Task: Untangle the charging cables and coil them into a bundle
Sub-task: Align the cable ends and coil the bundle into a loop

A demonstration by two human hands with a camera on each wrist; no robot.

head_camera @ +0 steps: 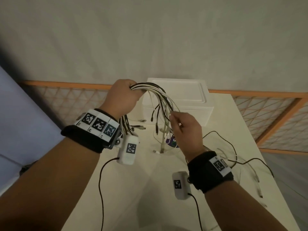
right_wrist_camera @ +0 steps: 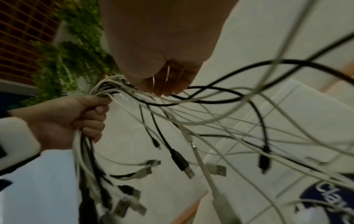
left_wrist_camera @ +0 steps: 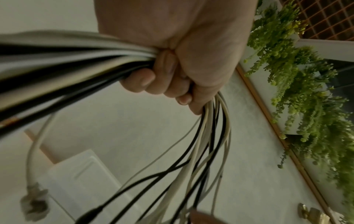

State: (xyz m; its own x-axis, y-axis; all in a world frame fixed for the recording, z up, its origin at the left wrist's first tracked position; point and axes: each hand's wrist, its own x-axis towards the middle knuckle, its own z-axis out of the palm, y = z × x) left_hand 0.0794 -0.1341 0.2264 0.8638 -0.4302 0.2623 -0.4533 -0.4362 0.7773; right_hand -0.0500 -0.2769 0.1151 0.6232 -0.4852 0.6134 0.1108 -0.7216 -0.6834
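Note:
My left hand (head_camera: 126, 95) is raised above the table and grips a thick bundle of black and white charging cables (head_camera: 150, 86) in a fist. The cables arch over it, and their plug ends hang down on both sides. In the left wrist view the fingers (left_wrist_camera: 168, 78) curl fully round the bundle (left_wrist_camera: 208, 136). To the right and lower, my right hand (head_camera: 176, 119) pinches a few thin white strands of the hanging ends. The right wrist view shows its fingertips (right_wrist_camera: 164, 86) closed on a thin cable, with dangling plugs (right_wrist_camera: 182, 163) and my left hand (right_wrist_camera: 72, 118) below.
A white lidded box (head_camera: 176, 97) stands at the back of the white table (head_camera: 133, 189). More loose cables (head_camera: 233, 157) lie on the table's right side. A purple-labelled object (head_camera: 171, 142) sits under the hanging plugs. An orange lattice rail (head_camera: 266, 114) borders the table.

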